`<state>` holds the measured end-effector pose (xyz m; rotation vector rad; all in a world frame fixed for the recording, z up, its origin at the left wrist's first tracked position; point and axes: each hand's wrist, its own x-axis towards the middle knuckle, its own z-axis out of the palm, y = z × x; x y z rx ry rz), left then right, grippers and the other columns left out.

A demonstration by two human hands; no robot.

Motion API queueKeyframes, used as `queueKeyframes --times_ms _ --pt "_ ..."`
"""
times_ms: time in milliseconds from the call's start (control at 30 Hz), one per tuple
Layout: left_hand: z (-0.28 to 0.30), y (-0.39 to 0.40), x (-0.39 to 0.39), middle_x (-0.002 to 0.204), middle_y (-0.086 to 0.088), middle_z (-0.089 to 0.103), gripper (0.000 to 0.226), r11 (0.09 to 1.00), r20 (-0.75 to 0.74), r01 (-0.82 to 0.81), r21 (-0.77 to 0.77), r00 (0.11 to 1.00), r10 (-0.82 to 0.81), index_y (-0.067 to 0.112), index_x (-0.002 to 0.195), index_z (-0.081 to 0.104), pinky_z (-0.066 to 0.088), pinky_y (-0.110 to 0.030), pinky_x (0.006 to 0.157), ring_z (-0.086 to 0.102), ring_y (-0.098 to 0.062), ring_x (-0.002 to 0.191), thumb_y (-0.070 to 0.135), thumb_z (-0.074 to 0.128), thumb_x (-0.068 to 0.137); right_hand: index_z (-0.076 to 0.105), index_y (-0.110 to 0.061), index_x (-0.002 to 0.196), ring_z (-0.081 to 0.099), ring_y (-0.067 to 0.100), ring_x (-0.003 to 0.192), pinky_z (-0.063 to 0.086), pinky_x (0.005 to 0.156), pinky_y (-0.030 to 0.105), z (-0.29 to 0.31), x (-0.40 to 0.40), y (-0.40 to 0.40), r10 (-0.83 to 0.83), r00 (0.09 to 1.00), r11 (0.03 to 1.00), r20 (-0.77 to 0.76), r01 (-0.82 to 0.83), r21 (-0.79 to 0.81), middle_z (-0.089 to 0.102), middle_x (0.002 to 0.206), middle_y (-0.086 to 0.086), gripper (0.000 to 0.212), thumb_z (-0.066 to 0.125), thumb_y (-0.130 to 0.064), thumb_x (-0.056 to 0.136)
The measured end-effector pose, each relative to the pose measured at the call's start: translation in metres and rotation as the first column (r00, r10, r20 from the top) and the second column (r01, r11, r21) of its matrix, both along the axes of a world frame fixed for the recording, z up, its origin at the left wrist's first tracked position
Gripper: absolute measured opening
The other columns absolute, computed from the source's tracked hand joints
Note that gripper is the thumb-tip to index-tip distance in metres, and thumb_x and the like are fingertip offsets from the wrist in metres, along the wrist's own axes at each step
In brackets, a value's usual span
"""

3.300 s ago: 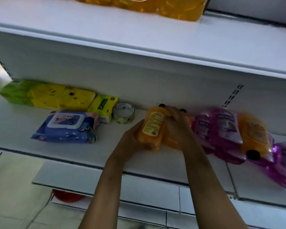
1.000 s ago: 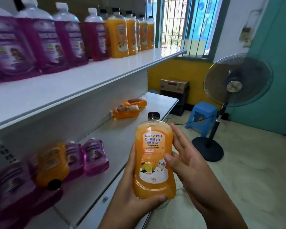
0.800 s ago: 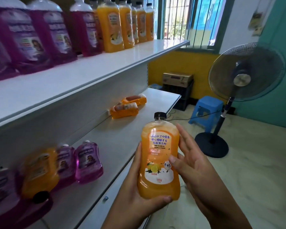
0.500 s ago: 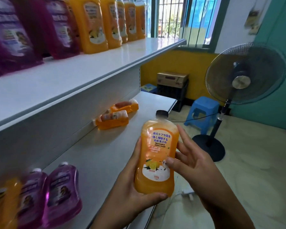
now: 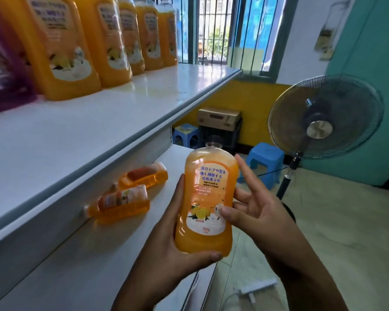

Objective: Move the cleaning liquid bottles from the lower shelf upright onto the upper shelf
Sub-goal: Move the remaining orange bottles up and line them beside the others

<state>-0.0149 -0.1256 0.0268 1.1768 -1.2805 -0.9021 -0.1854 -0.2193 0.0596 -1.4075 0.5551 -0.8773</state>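
Observation:
An orange cleaning liquid bottle [image 5: 208, 194] with a black cap stands upright in the air, in front of the lower shelf [image 5: 99, 254]. My left hand [image 5: 173, 250] grips its base and left side, thumb under the bottom. My right hand [image 5: 252, 212] touches its right side, thumb pressed on the label and fingers spread. On the upper shelf [image 5: 126, 113] stand several upright orange bottles [image 5: 63, 48] and a purple bottle [image 5: 2, 63] at the far left. Two small orange bottles [image 5: 126, 198] lie flat on the lower shelf.
A standing fan [image 5: 323, 122] is on the floor at the right, with blue stools [image 5: 265, 162] and a cardboard box [image 5: 219, 116] by the yellow wall. A white power strip [image 5: 256, 288] lies on the floor below my hands. The upper shelf's right end is bare.
I took the orange bottle off the lower shelf and turned right along the shelves. The view has since moved closer to the upper shelf; the lying purple bottles have left the view.

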Motion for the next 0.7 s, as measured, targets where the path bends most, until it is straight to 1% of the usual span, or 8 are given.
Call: queueKeyframes --times_ms 133,300,400,467,533,600,667,700 --pt "-0.003 -0.024 0.002 0.128 0.041 0.052 0.118 0.998 0.025 -0.064 0.000 0.998 0.064 0.075 0.136 0.017 0.058 -0.019 0.074 0.063 0.007 0.109 0.027 0.093 0.061 0.021 -0.062 0.145 0.069 0.019 0.111 0.060 0.084 0.034 -0.008 0.013 -0.022 -0.015 1.000 1.000 0.015 0.015 -0.014 0.067 0.129 -0.004 0.099 0.080 -0.023 0.075" --pt "0.008 -0.045 -0.014 0.131 0.039 0.052 0.114 0.994 0.047 -0.104 -0.013 0.993 0.104 0.075 0.136 0.018 0.058 -0.020 0.078 0.063 0.003 0.113 0.021 0.089 0.066 0.028 -0.075 0.123 0.071 0.016 0.106 0.061 0.076 0.028 -0.003 0.007 -0.062 0.061 0.998 0.998 -0.011 -0.061 -0.013 0.071 0.116 -0.012 0.094 0.084 -0.027 0.065" --pt "0.018 -0.065 -0.025 0.131 0.038 0.052 0.112 0.987 0.037 -0.152 -0.061 0.987 0.154 0.073 0.137 0.020 0.058 -0.020 0.078 0.062 0.002 0.115 0.015 0.088 0.070 0.029 -0.071 0.131 0.071 0.015 0.107 0.061 0.076 0.028 0.010 0.001 -0.092 0.135 0.991 0.989 0.001 -0.134 -0.056 0.070 0.117 -0.012 0.098 0.085 -0.026 0.064" --pt "0.024 -0.079 -0.037 0.133 0.038 0.050 0.113 0.976 0.041 -0.202 -0.078 0.978 0.205 0.071 0.139 0.019 0.059 -0.024 0.081 0.061 0.001 0.117 0.019 0.090 0.069 0.027 -0.070 0.135 0.070 0.015 0.108 0.061 0.076 0.028 0.018 -0.005 -0.110 0.186 0.982 0.979 0.015 -0.184 -0.086 0.069 0.120 -0.013 0.100 0.085 -0.027 0.065" --pt "0.028 -0.092 -0.050 0.136 0.035 0.050 0.114 0.963 0.044 -0.248 -0.102 0.966 0.254 0.071 0.140 0.018 0.059 -0.029 0.084 0.060 -0.002 0.120 0.027 0.093 0.066 0.025 -0.076 0.132 0.069 0.008 0.109 0.060 0.074 0.024 0.025 -0.009 -0.123 0.213 0.977 0.968 0.016 -0.209 -0.139 0.064 0.123 -0.024 0.100 0.085 -0.029 0.066" --pt "0.029 -0.102 -0.060 0.136 0.033 0.051 0.115 0.940 0.048 -0.314 -0.133 0.945 0.323 0.071 0.139 0.019 0.058 -0.028 0.086 0.061 -0.003 0.120 0.032 0.095 0.062 0.016 -0.081 0.130 0.066 -0.005 0.105 0.057 0.071 0.014 0.032 -0.011 -0.132 0.213 0.977 0.949 -0.008 -0.209 -0.236 0.058 0.119 -0.039 0.100 0.082 -0.031 0.074" --pt "0.031 -0.109 -0.069 0.138 0.030 0.052 0.116 0.915 0.037 -0.374 -0.151 0.923 0.383 0.070 0.139 0.022 0.058 -0.027 0.086 0.061 -0.006 0.121 0.032 0.096 0.059 0.009 -0.081 0.131 0.066 -0.008 0.102 0.056 0.071 0.011 0.038 -0.013 -0.139 0.237 0.971 0.922 -0.026 -0.233 -0.309 0.056 0.117 -0.043 0.101 0.079 -0.028 0.082" --pt "0.034 -0.112 -0.072 0.140 0.027 0.052 0.116 0.906 0.038 -0.391 -0.162 0.915 0.401 0.070 0.139 0.023 0.057 -0.029 0.087 0.061 -0.009 0.122 0.032 0.097 0.058 0.009 -0.081 0.131 0.067 -0.006 0.101 0.057 0.073 0.015 0.042 -0.013 -0.144 0.256 0.966 0.908 -0.021 -0.248 -0.339 0.057 0.118 -0.041 0.102 0.079 -0.027 0.082"
